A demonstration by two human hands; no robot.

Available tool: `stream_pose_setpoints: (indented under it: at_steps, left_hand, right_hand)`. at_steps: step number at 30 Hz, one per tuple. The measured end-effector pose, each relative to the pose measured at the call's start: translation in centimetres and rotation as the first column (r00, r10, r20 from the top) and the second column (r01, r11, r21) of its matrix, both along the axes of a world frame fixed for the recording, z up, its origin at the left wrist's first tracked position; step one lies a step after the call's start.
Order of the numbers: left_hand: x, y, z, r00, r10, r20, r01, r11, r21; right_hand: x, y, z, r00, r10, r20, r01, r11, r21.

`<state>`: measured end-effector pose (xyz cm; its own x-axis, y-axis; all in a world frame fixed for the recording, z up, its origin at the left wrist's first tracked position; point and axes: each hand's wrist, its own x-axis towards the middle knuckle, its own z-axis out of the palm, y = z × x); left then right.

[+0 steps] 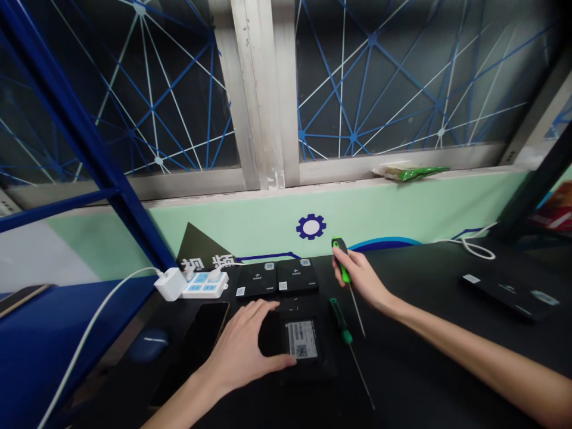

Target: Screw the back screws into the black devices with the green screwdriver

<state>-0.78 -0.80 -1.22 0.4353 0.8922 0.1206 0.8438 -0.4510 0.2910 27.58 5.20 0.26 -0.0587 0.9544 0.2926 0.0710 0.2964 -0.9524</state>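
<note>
My right hand [360, 277] is closed round the black-and-green handle of a screwdriver [343, 262], its thin shaft slanting down toward the table. Just below lies a second screwdriver [342, 325] with a dark green handle, loose on the tabletop. My left hand [243, 342] is spread, thumb and fingers apart, at the left side of a black rectangular device [319, 369]. On the device sits a white printed label [302, 339] with a square code. The left thumb tip reaches the label's lower left corner; whether it presses there I cannot tell.
Behind the device, two flat black boxes [257, 280] stand side by side. A white power strip [203, 286] with plugs and a phone [203, 328] are at left, near a dark mouse [149, 345]. Another flat black box [509, 295] lies far right, below a white cable [478, 250].
</note>
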Motion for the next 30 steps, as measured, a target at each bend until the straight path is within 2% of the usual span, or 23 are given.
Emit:
stream_pose_setpoints:
  at_steps: [4, 6, 9, 12, 14, 19, 24, 27, 30]
  left_hand:
    - [0.0, 0.0, -0.1, 0.995, -0.098, 0.034, 0.099, 0.995, -0.017]
    - [0.1, -0.1, 0.1, 0.99, -0.138, 0.036, 0.139, 0.99, -0.021]
    - [0.2, -0.3, 0.2, 0.981, -0.192, 0.018, 0.193, 0.98, -0.046]
    - [0.2, -0.6, 0.2, 0.973, -0.232, -0.005, 0.231, 0.969, -0.084]
    - [0.2, -0.7, 0.2, 0.97, -0.244, -0.016, 0.241, 0.965, -0.103]
    - [0.3, -0.7, 0.5, 0.971, -0.24, -0.023, 0.236, 0.965, -0.118]
    - [0.4, -0.6, 0.6, 0.972, -0.233, -0.032, 0.227, 0.965, -0.134]
    - [0.4, -0.7, 0.6, 0.972, -0.235, -0.022, 0.23, 0.965, -0.128]
    - [0.4, -0.7, 0.5, 0.972, -0.235, -0.017, 0.231, 0.964, -0.132]
  right_hand:
    - [0.6, 0.6, -1.1, 0.967, 0.069, 0.245, -0.048, 0.995, -0.091]
    - [0.9, 0.9, -1.8, 0.915, 0.053, 0.4, -0.009, 0.994, -0.11]
    - [1.4, 1.1, -2.5, 0.76, -0.03, 0.65, 0.069, 0.997, -0.034]
    - [1.7, 1.2, -2.7, 0.587, -0.104, 0.803, 0.087, 0.994, 0.065]
    - [1.9, 1.2, -2.8, 0.522, -0.11, 0.846, 0.089, 0.993, 0.075]
    - [1.8, 1.2, -3.2, 0.437, -0.096, 0.894, 0.088, 0.994, 0.064]
    - [1.3, 1.0, -3.6, 0.295, -0.116, 0.949, 0.094, 0.991, 0.092]
    - [1.2, 0.8, -3.5, 0.263, -0.151, 0.953, 0.087, 0.987, 0.132]
    - [1.4, 0.7, -3.1, 0.274, -0.174, 0.946, 0.072, 0.984, 0.16]
